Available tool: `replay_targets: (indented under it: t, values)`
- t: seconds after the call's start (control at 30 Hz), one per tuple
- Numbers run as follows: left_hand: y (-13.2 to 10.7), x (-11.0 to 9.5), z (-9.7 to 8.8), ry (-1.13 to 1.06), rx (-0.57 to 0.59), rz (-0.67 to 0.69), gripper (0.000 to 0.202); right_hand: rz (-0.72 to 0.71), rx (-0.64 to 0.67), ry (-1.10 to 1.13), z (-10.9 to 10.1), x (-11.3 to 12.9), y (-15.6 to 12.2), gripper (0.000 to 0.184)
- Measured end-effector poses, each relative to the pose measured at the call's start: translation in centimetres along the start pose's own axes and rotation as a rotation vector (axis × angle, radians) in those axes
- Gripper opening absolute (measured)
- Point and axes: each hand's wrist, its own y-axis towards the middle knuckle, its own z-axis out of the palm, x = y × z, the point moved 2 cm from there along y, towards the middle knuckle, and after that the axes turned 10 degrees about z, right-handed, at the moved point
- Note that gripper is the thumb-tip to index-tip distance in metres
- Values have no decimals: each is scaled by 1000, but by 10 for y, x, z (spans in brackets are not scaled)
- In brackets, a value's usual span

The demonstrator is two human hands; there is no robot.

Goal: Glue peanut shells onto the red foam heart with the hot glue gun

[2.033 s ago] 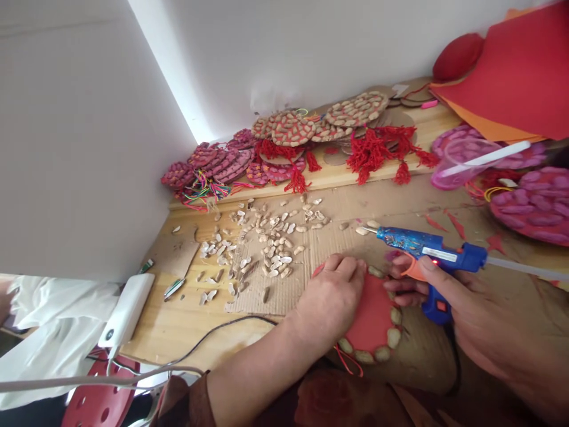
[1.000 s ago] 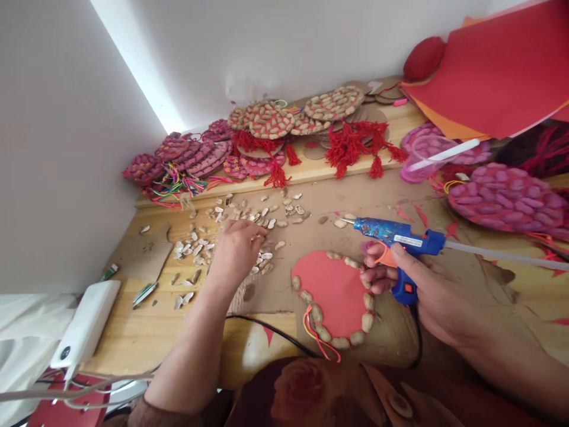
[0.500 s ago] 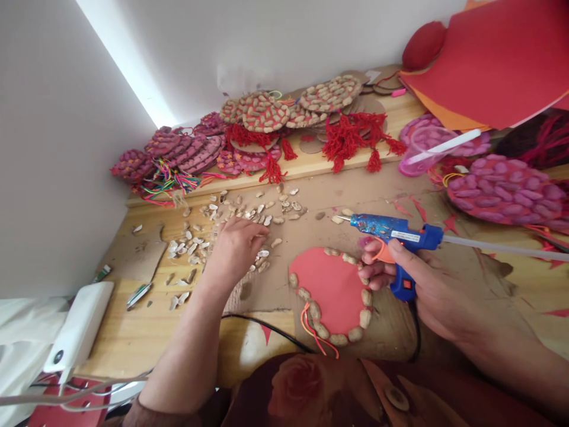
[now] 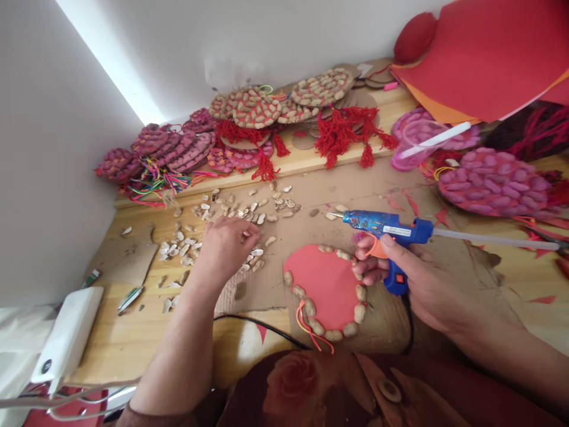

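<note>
My right hand (image 4: 400, 261) is wrapped round a blue hot glue gun (image 4: 382, 228), fingers at its orange trigger. Its metal nozzle points left, and a clear glue stick (image 4: 489, 238) runs out of its back. My left hand (image 4: 229, 243) hovers among scattered peanut shells (image 4: 180, 248), fingers curled together; whatever is between them is hidden. In front of me lies a red disc (image 4: 324, 284) edged with peanut shells along its left, bottom and right rim. An orange and pink cord loop (image 4: 306, 326) hangs at its lower left.
Peanut-covered discs (image 4: 255, 107) with red tassels (image 4: 329, 139) and pink shell-covered pieces (image 4: 186, 151) are piled along the wall. Red sheets (image 4: 489, 59) and a pink cup (image 4: 413, 148) are at right. A white power bank (image 4: 69, 332) sits left; a black cable (image 4: 262, 326) crosses the table.
The whole view has shifted slightly, with everything a little further left in the picture. My left fingers have curled in more; the right hand keeps hold of the glue gun.
</note>
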Motion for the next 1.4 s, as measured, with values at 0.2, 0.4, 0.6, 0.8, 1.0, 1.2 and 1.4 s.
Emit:
replay_targets:
  t: [0.2,0.4,0.6,0.8,1.0,1.2,1.4]
  values:
    - [7,-1,-8,18,120,-77,8,-13,15,24,1,0,1,30]
    - [-1,-10,-26,-121,-50,-161,13,-10,36,31,4,5,0,33]
    - [-11,-40,-21,-530,-62,-228,16,-37,92,-8,8,8,-6,34]
    - [-23,-60,-6,-1413,10,-414,32,-3,297,-145,10,15,-25,39]
    - [-28,-76,5,-1779,129,-409,29,-30,389,-304,10,17,-43,47]
    - [-33,-84,9,-1825,156,-412,28,-130,343,-380,10,15,-47,54]
    - [-32,-90,8,-1845,180,-413,31,-251,289,-467,9,15,-50,50]
